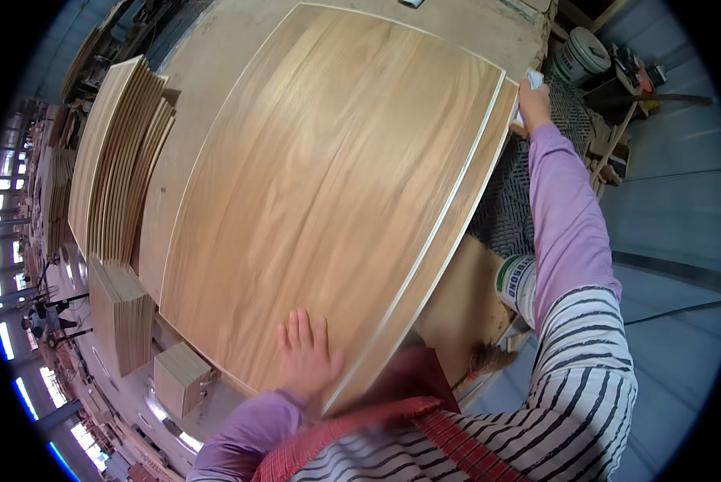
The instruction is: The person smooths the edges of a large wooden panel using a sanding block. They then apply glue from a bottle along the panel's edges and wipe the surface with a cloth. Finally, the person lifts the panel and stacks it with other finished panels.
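A large wood-grain panel (328,185) with pale edges lies flat in front of me. Along its right side shows a strip of a second panel (449,233) beneath it. My left hand (308,353) rests palm down on the near end of the top panel, fingers spread, holding nothing. At the far right corner, my right hand (535,104) is closed around a small whitish block (535,78), held against the panels' right edge. Most of that block is hidden by the fingers, so its exact kind cannot be told.
Several panels stand in a stack (115,161) at the left, with smaller board stacks (119,313) nearer me. On the right are a white bucket (517,285), a brush (489,357) and a farther lidded bucket (581,56), beside a blue-grey metal wall (674,217).
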The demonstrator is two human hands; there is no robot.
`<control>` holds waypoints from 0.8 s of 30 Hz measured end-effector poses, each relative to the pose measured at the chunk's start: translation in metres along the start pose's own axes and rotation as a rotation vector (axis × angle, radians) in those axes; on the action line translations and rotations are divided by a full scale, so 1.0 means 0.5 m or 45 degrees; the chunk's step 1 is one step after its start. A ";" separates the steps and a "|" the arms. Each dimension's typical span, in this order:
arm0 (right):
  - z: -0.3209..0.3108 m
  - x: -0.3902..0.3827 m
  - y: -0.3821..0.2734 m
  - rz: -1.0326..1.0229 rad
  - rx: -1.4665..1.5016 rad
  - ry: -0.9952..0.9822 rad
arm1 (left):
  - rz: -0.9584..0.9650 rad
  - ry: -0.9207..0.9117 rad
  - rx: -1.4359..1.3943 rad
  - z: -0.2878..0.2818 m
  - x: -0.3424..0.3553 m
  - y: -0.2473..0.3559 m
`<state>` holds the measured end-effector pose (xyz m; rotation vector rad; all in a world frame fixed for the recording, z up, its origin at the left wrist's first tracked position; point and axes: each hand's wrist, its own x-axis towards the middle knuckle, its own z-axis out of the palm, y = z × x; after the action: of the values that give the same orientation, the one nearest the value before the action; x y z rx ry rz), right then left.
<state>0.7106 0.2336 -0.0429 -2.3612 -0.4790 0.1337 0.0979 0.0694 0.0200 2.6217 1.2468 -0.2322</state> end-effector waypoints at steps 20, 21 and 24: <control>-0.122 -0.970 0.051 0.148 0.228 -0.079 | 0.151 0.592 -0.111 0.077 0.058 0.012; -0.114 -1.038 0.082 0.108 0.316 -0.063 | 0.169 0.616 -0.139 0.083 0.056 0.010; -0.149 -1.257 0.076 0.117 0.363 -0.102 | 0.180 0.694 -0.173 0.103 0.059 -0.003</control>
<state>0.1569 -0.0755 -0.0366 -2.1040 -0.3629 0.3193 0.1128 0.0781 -0.0367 2.7239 1.1540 0.6080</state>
